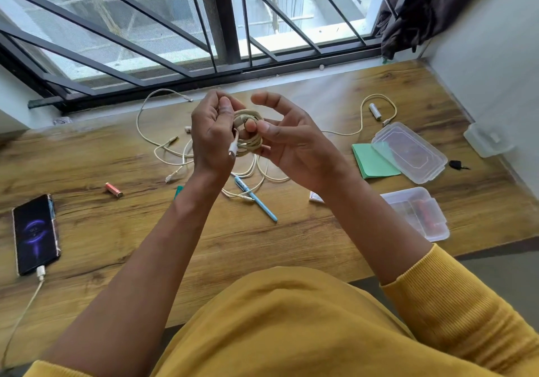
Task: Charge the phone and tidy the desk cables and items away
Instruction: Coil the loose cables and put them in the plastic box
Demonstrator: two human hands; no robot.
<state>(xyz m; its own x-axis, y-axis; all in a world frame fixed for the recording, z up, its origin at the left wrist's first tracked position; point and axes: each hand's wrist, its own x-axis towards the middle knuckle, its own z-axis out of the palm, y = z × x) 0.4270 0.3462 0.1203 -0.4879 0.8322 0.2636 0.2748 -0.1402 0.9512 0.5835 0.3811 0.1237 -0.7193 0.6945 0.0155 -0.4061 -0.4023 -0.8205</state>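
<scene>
In the head view, the left hand and the right hand are both gripping a coiled cream cable above the wooden counter, while the phone is lying plugged in at far left.

Both hands raised above the wooden counter: left hand and right hand hold a coiled cream cable, one plug hanging free. Loose cables lie beneath. At left, the phone lies plugged into a charging lead. At right, an open plastic box beside its lid.
</scene>
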